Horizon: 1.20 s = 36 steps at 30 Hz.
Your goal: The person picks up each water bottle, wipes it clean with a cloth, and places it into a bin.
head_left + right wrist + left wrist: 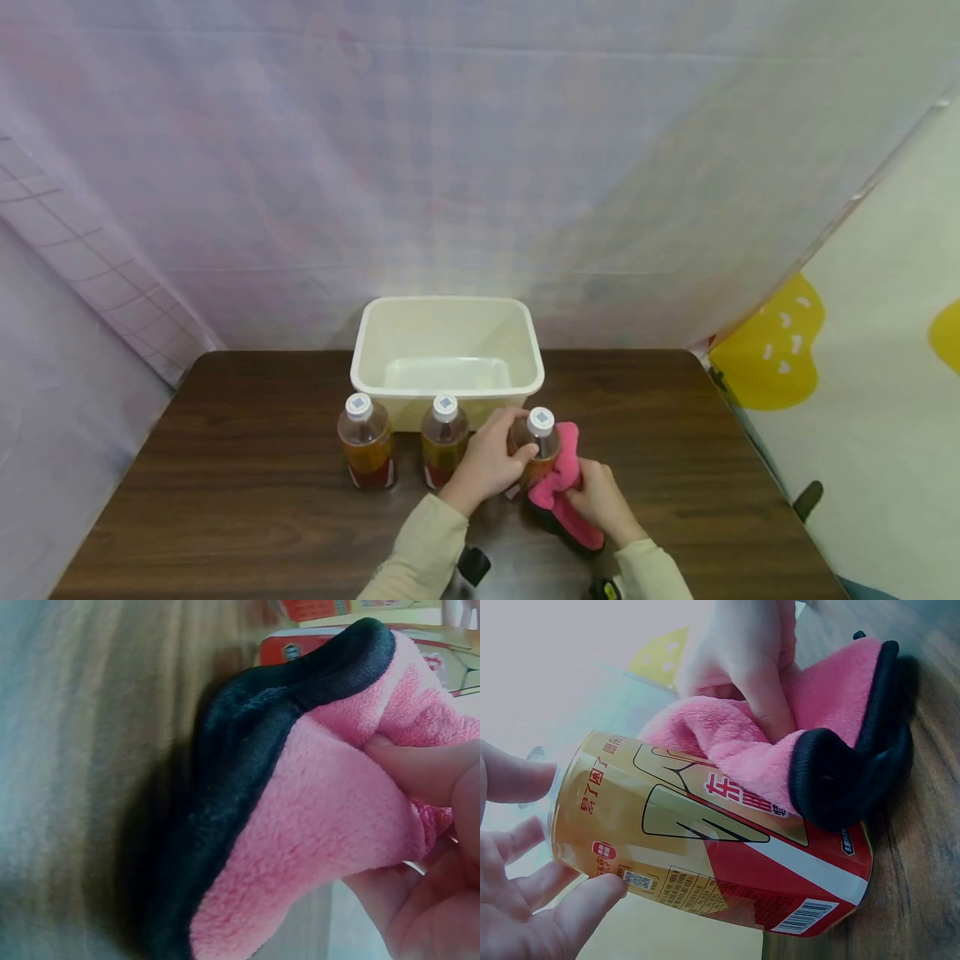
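Bottle (538, 450) w/ white cap and amber liquid stands on the dark wood table (225, 467), just in front of the cream plastic tub (446, 346) and to the right of two matching bottles. Left hand (491, 458) wraps the bottle from its left side: fingers curl round the upper body, thumb near the neck. Left wrist view: the bottle lies across the frame, yellow-and-red label w/ barcode facing the camera, fingertips (585, 904) touching the label's lower edge, base resting on the table.

Pink cloth (562, 487), edged in black, is pressed against the bottle's right side and trails down toward the near table edge. Right hand (600, 500) pinches the cloth from the right, fingers bunched in the fabric; the cloth sits between this hand and the bottle. Right wrist view: pink fleece (337, 825) folded over its black trim, thumb dug into the fold; part of the red label shows at top of frame, touching the cloth.

Other items: second bottle (444, 437) just left of the left hand, close to its knuckles; whether they touch cannot be told. Third bottle (365, 442) farther left, apart from the second. Both stand upright w/ caps on, in a row w/ the held bottle along the tub's front wall. Pale translucent sheeting (450, 167) hangs behind the table; a white panel w/ yellow shapes (765, 350) stands at right.
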Each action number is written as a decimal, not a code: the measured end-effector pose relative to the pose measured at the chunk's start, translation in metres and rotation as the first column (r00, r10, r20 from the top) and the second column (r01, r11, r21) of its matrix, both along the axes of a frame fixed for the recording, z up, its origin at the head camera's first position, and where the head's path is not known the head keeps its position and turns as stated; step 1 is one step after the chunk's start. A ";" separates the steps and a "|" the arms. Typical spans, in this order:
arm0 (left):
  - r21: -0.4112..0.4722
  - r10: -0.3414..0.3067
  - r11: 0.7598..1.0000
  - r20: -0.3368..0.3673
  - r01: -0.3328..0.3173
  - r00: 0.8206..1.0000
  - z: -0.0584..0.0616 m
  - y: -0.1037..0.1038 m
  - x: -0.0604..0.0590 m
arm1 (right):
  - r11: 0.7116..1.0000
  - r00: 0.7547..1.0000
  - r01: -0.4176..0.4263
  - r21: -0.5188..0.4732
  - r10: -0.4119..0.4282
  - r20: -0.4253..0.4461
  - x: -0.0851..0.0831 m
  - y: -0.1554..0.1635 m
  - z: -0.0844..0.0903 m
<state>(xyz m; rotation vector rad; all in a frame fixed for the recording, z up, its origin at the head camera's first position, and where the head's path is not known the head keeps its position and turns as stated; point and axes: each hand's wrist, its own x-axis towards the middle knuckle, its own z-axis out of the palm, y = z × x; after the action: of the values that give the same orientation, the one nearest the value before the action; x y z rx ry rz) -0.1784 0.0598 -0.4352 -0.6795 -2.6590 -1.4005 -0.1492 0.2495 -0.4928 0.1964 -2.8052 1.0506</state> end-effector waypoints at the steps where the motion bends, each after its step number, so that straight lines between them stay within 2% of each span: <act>1: -0.001 0.001 1.000 0.003 -0.001 1.000 0.000 0.000 0.000 | 1.000 1.000 0.004 -0.005 -0.004 0.005 0.000 0.000 -0.001; 8: -0.010 -0.009 1.000 0.026 0.009 1.000 0.000 0.000 0.001 | 0.999 0.999 0.022 -0.031 -0.023 -0.029 0.007 0.004 0.000; 12: -0.013 -0.010 1.000 0.024 0.011 1.000 0.000 0.000 0.003 | 0.999 0.996 0.044 -0.025 -0.046 -0.079 0.015 0.015 0.013; 16: -0.014 -0.005 1.000 0.013 0.006 1.000 0.001 0.000 0.002 | 0.995 0.981 0.067 0.076 -0.052 -0.189 0.021 0.032 0.035; 18: -0.018 -0.006 1.000 0.007 0.006 1.000 0.001 0.000 0.001 | 0.987 0.967 0.061 0.149 -0.021 -0.256 0.023 0.040 0.045; 20: -0.021 -0.008 1.000 0.000 0.008 1.000 0.001 -0.001 0.001 | 0.974 0.960 0.052 0.222 0.012 -0.279 0.023 0.047 0.051; 23: -0.026 -0.008 1.000 -0.009 0.007 1.000 0.000 -0.002 0.000 | 0.953 0.975 0.036 0.300 0.033 -0.221 0.024 0.054 0.054; 27: -0.027 -0.012 1.000 -0.016 0.011 1.000 0.000 -0.003 0.000 | 0.915 0.997 0.011 0.404 0.021 -0.074 0.024 0.056 0.049; 31: -0.019 -0.016 1.000 -0.018 0.016 1.000 0.000 -0.003 0.001 | 0.876 1.000 -0.025 0.482 0.019 0.018 0.021 0.056 0.039; 36: -0.018 -0.012 1.000 -0.018 0.012 1.000 0.000 -0.002 0.000 | 0.858 0.995 -0.045 0.511 -0.006 0.099 0.015 0.057 0.028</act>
<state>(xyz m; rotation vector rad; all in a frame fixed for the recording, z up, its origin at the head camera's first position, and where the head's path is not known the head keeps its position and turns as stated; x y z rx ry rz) -0.1783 0.0576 -0.4352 -0.7071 -2.6615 -1.3679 -0.1342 0.3065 -0.4647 0.2318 -3.1178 0.2889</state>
